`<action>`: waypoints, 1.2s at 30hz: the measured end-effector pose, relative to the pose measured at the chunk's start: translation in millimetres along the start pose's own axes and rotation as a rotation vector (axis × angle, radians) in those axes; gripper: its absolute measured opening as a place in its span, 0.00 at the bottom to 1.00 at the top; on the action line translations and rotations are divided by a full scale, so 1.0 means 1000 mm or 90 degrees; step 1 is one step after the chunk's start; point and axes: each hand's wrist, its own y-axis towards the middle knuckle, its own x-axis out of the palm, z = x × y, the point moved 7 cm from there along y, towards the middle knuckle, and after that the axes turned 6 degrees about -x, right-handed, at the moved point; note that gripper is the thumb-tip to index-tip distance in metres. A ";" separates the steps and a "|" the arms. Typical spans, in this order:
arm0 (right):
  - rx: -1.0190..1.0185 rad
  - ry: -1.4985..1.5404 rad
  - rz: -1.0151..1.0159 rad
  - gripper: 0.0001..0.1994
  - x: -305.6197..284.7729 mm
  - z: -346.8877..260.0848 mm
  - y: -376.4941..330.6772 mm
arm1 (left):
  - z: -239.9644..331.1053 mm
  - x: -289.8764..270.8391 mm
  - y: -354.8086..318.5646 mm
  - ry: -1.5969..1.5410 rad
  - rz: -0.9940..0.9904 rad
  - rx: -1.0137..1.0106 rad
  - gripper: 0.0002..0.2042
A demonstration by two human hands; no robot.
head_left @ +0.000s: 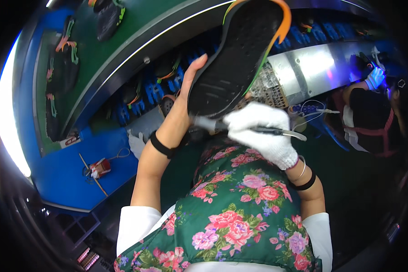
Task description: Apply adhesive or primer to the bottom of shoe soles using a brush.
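Floral green apron (233, 217) fills the lower middle of the head view, closest to the lens, with white sleeves on either side of it. Above the apron, the left hand (186, 97), bare with a dark band at the wrist, is wrapped around the heel end of a black shoe sole (235, 54) and holds it tilted up, tread side toward the camera; its thumb stands up along the sole's left edge. An orange and green rim runs along the sole's right edge. Just below the sole, the right hand (260, 131), in a white knitted glove, is clenched around a slim tool (276, 132) with a dark grip and a metal end, and the tool's other end touches the sole's lower edge.

Judging from this, work on the sole is under way at its heel end; whether the rest of the edge is already done cannot be told.

Left of the sole, a green conveyor belt (122, 41) carries more dark soles, and blue holders sit beneath it. Far left of the sole, a blue worktop (68, 172) bears a small red and white object with a cord. Right of the sole, another person's gloved hand (375, 78) works by a shiny metal housing (313, 68).
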 end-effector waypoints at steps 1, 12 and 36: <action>-0.033 0.022 -0.101 0.08 0.000 0.001 -0.002 | -0.004 0.000 0.002 0.007 -0.014 -0.007 0.43; -0.310 -0.481 0.111 0.09 -0.079 -0.064 0.024 | -0.076 0.015 -0.013 -0.134 -0.052 -0.037 0.38; -0.009 0.276 0.090 0.06 -0.068 -0.012 -0.046 | -0.027 0.049 0.000 -0.073 -0.192 0.035 0.42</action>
